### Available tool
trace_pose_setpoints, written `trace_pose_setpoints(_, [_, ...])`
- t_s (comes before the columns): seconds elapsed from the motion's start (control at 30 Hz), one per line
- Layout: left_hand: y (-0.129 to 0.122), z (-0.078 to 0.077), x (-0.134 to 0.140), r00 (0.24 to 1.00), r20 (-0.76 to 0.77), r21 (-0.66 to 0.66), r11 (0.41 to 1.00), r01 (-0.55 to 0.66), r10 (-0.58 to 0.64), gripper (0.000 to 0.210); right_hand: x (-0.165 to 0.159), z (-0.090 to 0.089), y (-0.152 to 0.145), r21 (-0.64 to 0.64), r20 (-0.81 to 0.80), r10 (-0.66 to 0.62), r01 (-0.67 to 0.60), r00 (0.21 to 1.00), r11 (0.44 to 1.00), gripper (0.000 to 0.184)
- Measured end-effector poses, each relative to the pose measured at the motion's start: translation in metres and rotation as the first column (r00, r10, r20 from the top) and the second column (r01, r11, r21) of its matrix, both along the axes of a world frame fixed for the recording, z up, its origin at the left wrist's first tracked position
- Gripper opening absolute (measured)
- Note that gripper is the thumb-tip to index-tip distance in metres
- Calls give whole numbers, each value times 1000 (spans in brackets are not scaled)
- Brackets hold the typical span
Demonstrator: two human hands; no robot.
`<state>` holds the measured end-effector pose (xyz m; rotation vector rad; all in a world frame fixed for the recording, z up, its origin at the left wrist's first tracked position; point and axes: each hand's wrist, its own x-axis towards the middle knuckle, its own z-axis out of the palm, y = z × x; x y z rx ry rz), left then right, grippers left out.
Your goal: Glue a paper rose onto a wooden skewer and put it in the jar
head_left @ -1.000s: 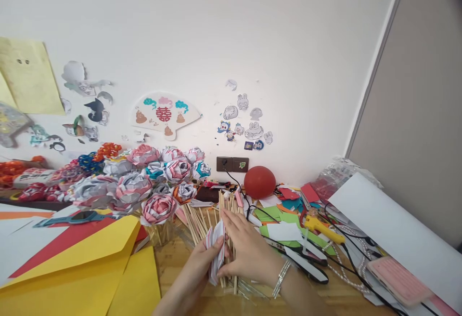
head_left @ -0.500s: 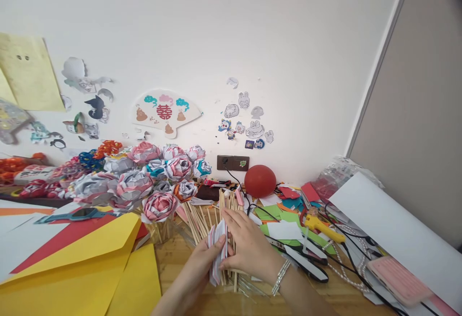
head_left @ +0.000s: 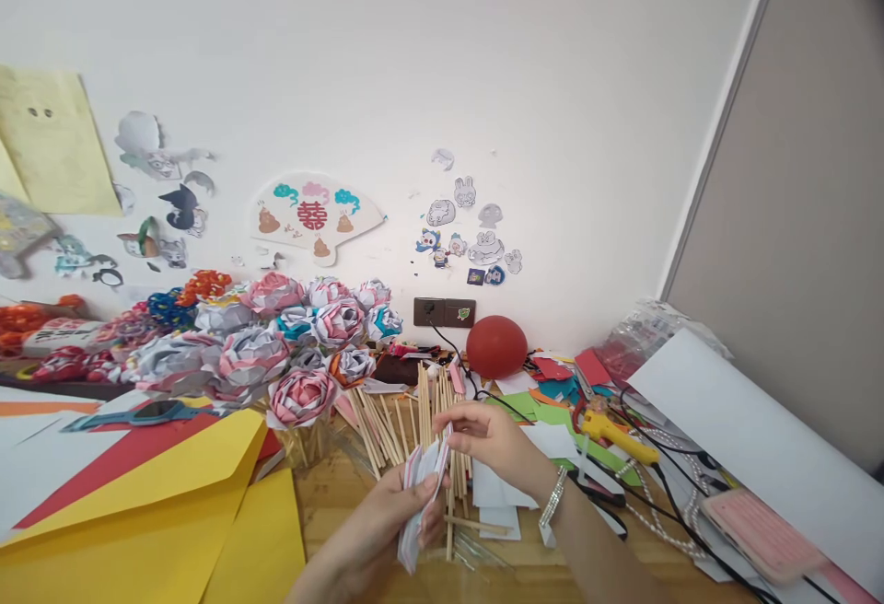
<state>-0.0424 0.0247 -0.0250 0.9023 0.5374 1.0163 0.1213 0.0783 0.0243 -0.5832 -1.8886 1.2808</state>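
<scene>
White ppr (head_left: 428, 461) in L hand (head_left: 388, 507), R hand (head_left: 494, 438) touching; flwrs (head_left: 255, 355) over container (head_left: 304, 446).

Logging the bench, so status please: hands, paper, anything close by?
Left hand gripping folded paper. Right hand at its upper edge. Wooden sticks close behind.

The folded papers (head_left: 412, 530) look matt, the sticks (head_left: 429, 401) plain wood, the balloon (head_left: 496, 347) smooth, the tabletop (head_left: 324, 493) faintly glossy wood.

Single head-worn view faces forward and down, wall (head_left: 580, 79) across upper frame, tabletop (head_left: 328, 493) across lower, left hand (head_left: 397, 503) and right hand (head_left: 494, 443) close, lower centre.
</scene>
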Motion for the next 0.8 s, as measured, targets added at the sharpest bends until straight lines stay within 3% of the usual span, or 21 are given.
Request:
trace_pose_setpoints(0.27, [-2, 0, 3, 991, -107, 0, 997, -81, 80, 32, -7, -11, 6, -14, 17, -200, 200, 980, 980, 11])
trace_pose_setpoints(0.43, [-2, 2, 2, 979, -163, -21, 991, -129, 123, 35, -11, -9, 4, -36, 82, -284, 287, 955, 957, 6])
trace_pose_setpoints(0.6, [1, -1, 4, 986, -132, -8, 994, -107, 105, 36, -18, -2, -9, 39, 175, -314, 312, 933, 949, 2])
trace_pose_setpoints(0.73, [1, -2, 8, 980, -169, 34, 995, -98, 103, 40, -26, -6, -13, 151, 219, -426, 401, 878, 904, 3])
trace_pose_setpoints(0.8, [2, -4, 10, 968, -217, 72, 991, -110, 123, 44, -29, -10, -12, 126, 222, -446, 429, 867, 895, 4])
